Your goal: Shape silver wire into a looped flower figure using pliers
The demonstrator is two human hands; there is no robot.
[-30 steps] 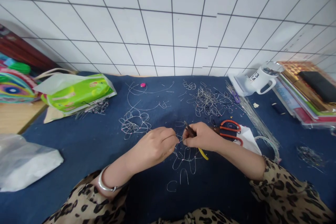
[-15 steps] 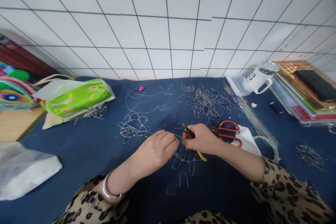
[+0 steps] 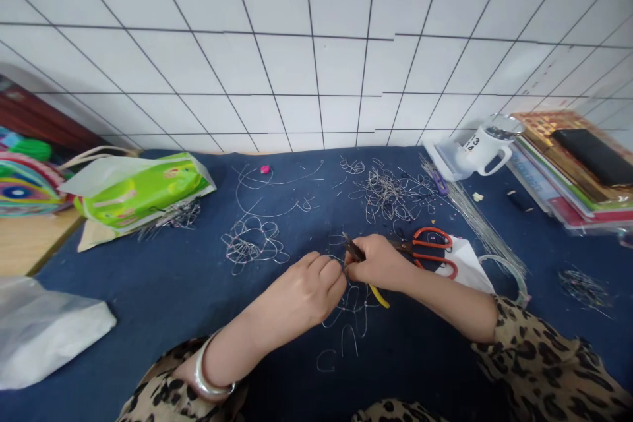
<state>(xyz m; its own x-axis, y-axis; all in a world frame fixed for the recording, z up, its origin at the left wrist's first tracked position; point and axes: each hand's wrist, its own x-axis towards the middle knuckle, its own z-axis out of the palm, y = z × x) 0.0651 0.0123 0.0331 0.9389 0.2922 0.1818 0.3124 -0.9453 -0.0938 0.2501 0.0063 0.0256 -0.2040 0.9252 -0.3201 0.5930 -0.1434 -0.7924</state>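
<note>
My right hand [image 3: 378,262] is closed round a pair of pliers [image 3: 354,249], whose dark jaws point up and left while a yellow handle end shows below the palm. Right against it, my left hand [image 3: 316,283] is closed with the fingertips pinched at a thin wire piece, mostly hidden by the fingers. Under the hands hangs or lies a looped wire shape [image 3: 357,308] with small beads; I cannot tell whether it rests on the cloth. Two loose bent wires, one a U-shaped wire [image 3: 349,337], lie nearer me. A flower-like beaded wire form [image 3: 253,242] lies to the left.
Red-handled scissors [image 3: 431,252] lie just right of my right hand on white paper. Behind are a tangled wire pile [image 3: 388,192] and straight wires [image 3: 477,227]. A white mug [image 3: 487,148] and stacked books [image 3: 558,188] stand right; a green tissue pack [image 3: 143,194] lies left.
My left hand has shifted slightly right, closer against the right hand, and covers more of the looped wire. The right hand still holds the pliers in nearly the same spot.
</note>
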